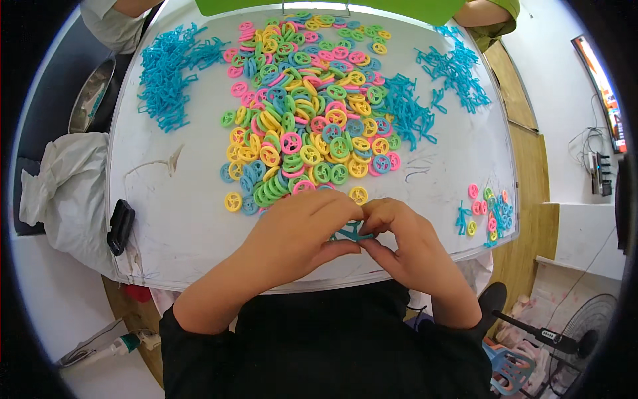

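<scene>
A white table point(199, 146) takes up most of the view, its near edge against a person in black. Across it, at the upper left and upper right, show a co-worker's pale sleeve point(116, 28) and an olive-green sleeve point(500, 23). A crumpled whitish plastic bag point(70, 193) sits beside the table's left side; a black-poled electric fan point(591, 326) stands at lower right, below a wall-mounted screen point(598, 93) showing red and orange.

Down the table's middle spreads a heap of spoked plastic toy wheels point(291, 143) in pink, yellow, green and blue. Heaps of teal forked plastic pieces lie left of it point(163, 76) and right of it point(458, 70). A small mixed group of wheels and teal pieces point(493, 216) lies near the right edge.

The left hand point(292, 226) and right hand point(405, 236) are close together, thumbs and forefingers pinching opposite ends of one teal plastic frame point(350, 233), held between them in front of the wheels.

A black oblong case point(120, 227) rests at the left edge. Dark pen scribbles point(419, 166) mark the tabletop; the fan pole's small white label point(549, 335) bears print.
</scene>
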The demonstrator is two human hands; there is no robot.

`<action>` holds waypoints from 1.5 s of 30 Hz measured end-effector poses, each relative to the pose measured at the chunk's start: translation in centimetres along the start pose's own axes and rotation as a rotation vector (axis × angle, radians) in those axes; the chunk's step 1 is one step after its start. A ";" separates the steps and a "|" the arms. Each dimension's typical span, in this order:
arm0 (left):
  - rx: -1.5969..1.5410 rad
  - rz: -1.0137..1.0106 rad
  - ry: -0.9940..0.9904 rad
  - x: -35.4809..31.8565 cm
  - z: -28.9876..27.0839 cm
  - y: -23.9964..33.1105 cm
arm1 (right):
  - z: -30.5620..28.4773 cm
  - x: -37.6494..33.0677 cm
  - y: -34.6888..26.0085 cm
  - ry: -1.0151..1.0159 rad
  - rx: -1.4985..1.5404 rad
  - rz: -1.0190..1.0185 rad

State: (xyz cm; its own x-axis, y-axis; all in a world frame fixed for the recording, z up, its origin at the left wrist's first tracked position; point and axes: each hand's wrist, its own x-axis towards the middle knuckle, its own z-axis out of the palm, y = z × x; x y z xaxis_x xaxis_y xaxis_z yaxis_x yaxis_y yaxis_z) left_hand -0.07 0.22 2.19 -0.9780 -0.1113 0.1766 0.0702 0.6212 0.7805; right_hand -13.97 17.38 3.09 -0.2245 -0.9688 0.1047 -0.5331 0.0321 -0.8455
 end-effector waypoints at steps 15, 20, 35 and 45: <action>-0.105 -0.087 0.397 0.2 -0.5 -1.0 | 0.6 2.7 3.3 0.155 -0.535 0.036; -0.213 -0.109 0.397 0.2 -0.2 -1.5 | 1.2 2.7 3.5 0.179 -0.537 0.052; -0.286 -0.083 0.404 0.2 0.3 -1.4 | 0.9 3.3 1.7 0.263 0.970 0.348; 0.155 0.127 0.527 0.0 0.9 -0.8 | 2.9 3.4 0.4 0.408 1.150 0.389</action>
State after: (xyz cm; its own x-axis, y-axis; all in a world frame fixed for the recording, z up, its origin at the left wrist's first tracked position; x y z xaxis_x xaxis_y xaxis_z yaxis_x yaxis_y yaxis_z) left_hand -0.30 0.41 1.06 -0.7306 -0.3756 0.5703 0.1126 0.7574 0.6431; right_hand -12.59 13.35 1.56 -0.5479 -0.7915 -0.2708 0.5867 -0.1329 -0.7988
